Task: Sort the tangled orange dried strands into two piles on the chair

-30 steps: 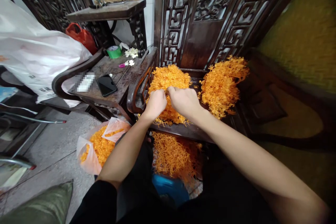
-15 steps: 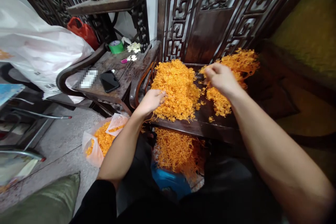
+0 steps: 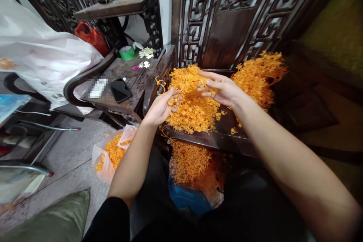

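Left hand (image 3: 162, 107) was at the near-left edge of the main pile of small, frilly orange pieces (image 3: 194, 111), palm turned up and in, fingers loosely curled, partly open. It had a few orange bits in the fingers; a curly orange strand (image 3: 161, 85) stuck up just behind it. Right hand (image 3: 222, 89) was over the far-right part of the same pile, more open, fingers spread and pointing left, with a small orange clump (image 3: 203, 83) at the fingers. Couldn't tell how firmly either hand gripped. Hands were apart, main pile between and below them, sitting on the dark polished wooden seat (image 3: 215, 139). Second pile of stringy orange pieces (image 3: 256, 79) was to the right, just beyond the right hand and wrist, on the same seat; some loose crumbs lay between the piles. Below the seat's front edge: a tangled heap of thin orange stalks (image 3: 188, 160), with a blue plastic item (image 3: 188, 198) under it, shape partly hidden. Translucent pinkish plastic bag (image 3: 106, 166) of orange pieces was on the floor, left of the left forearm. Dark wooden side surface (image 3: 109, 70) farther left held a black phone (image 3: 120, 90), a green tape roll (image 3: 127, 53), small white flowers (image 3: 146, 53) and a magenta one.
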`<act>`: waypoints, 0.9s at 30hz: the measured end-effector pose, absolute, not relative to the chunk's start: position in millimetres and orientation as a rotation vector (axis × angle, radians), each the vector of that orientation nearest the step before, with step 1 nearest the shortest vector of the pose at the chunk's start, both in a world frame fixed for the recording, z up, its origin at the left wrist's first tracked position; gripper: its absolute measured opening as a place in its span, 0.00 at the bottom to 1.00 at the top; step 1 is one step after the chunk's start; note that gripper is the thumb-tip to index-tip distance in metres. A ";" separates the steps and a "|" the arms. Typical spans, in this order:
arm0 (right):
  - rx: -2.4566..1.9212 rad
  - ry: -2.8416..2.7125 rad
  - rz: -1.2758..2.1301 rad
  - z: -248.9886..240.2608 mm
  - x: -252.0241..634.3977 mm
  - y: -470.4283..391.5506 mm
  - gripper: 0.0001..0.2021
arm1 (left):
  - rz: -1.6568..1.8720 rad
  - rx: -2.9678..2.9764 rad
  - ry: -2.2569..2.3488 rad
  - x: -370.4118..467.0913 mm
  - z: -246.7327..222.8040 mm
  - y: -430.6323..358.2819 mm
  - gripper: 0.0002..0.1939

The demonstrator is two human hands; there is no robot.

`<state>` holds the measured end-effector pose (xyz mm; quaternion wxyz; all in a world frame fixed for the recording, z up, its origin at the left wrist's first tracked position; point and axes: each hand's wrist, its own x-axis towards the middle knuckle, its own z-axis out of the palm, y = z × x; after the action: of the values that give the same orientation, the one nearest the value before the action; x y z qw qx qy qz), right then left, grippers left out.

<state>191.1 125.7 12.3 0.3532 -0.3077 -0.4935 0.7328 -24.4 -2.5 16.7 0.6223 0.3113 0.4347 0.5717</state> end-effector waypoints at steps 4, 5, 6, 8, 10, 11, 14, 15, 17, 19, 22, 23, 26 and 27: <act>-0.858 -1.179 1.819 7.9 184.3 130.6 0.16 | 1.347 0.666 0.963 -24.1 21.0 -1.3 0.25; -0.894 -1.151 1.792 7.4 181.8 131.6 0.12 | 1.342 0.662 0.960 -23.8 21.8 -1.4 0.26; -0.928 -1.128 1.767 7.5 179.4 132.1 0.08 | 1.336 0.657 0.958 -23.4 22.4 -1.5 0.27; -0.975 -1.103 1.729 10.2 175.5 130.6 0.04 | 1.335 0.644 0.954 -22.5 22.7 -1.8 0.28; -0.970 -1.135 1.721 16.0 172.5 124.4 0.07 | 1.342 0.631 0.940 -21.5 21.9 -1.8 0.28; -0.961 -1.180 1.722 19.8 171.1 119.3 0.10 | 1.344 0.624 0.927 -20.9 21.2 -1.6 0.28; -1.011 -1.475 1.553 30.1 166.5 97.1 0.23 | 1.344 0.617 0.906 -18.6 19.4 -0.5 0.28; -1.038 -1.637 1.390 32.1 165.1 88.7 0.27 | 1.342 0.621 0.912 -17.5 19.0 -0.1 0.28; -1.012 -2.006 0.953 33.2 163.4 72.9 0.28 | 1.333 0.637 0.932 -14.8 18.7 0.5 0.28; -0.898 -2.322 0.530 31.4 163.5 61.2 0.20 | 1.305 0.662 0.930 -11.6 18.5 0.8 0.28; -0.808 -2.598 0.160 28.5 164.8 52.6 0.24 | 1.260 0.697 0.907 -5.9 17.6 0.7 0.30; -0.805 -2.650 0.080 28.5 164.8 51.2 0.25 | 1.250 0.706 0.916 -3.9 17.1 0.8 0.30; -0.803 -2.760 -0.095 31.1 162.8 48.0 0.23 | 1.217 0.730 0.985 1.5 15.2 0.8 0.33; -0.813 -2.778 -0.148 32.2 161.8 46.8 0.23 | 1.211 0.739 1.004 2.9 14.6 0.8 0.35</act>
<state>161.8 46.8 32.2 0.1213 -0.2783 -0.9515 -0.0506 2.9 0.8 14.6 0.6457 0.3246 0.4412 0.5319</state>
